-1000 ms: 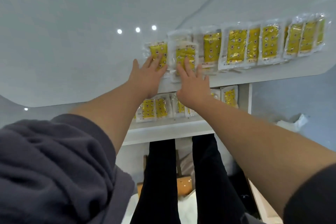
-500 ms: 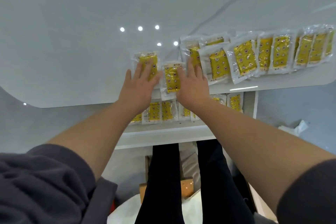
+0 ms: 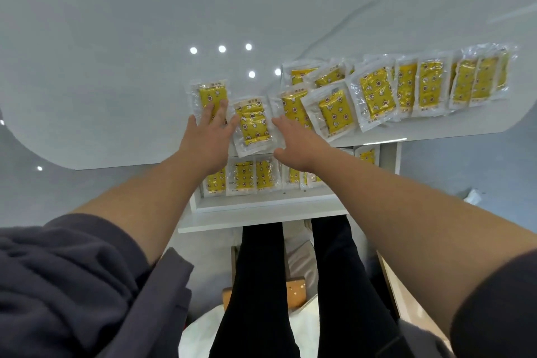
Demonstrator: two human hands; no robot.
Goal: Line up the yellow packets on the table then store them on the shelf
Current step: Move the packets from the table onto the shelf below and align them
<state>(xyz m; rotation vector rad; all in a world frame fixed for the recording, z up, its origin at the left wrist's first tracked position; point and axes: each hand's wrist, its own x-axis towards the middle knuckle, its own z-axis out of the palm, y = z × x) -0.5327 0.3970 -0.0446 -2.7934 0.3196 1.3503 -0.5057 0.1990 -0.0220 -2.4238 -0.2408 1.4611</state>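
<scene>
While the left grip, a bare hand with straight, released fingers, lies flat on the leftmost yellow patterned packet in clear plastic wrap, the right grip is likewise released. Its spread fingers touch the near left corner of a third yellow packet. Between the two hands a middle yellow packet lies slightly tilted, close to the front edge of the glossy white table, and neither hand holds it. Further right, two tilted yellow packets overlap their neighbours. Beyond them, an upright row of yellow packets runs toward the table's right end. Under the table edge a white shelf carries more yellow packets side by side.
</scene>
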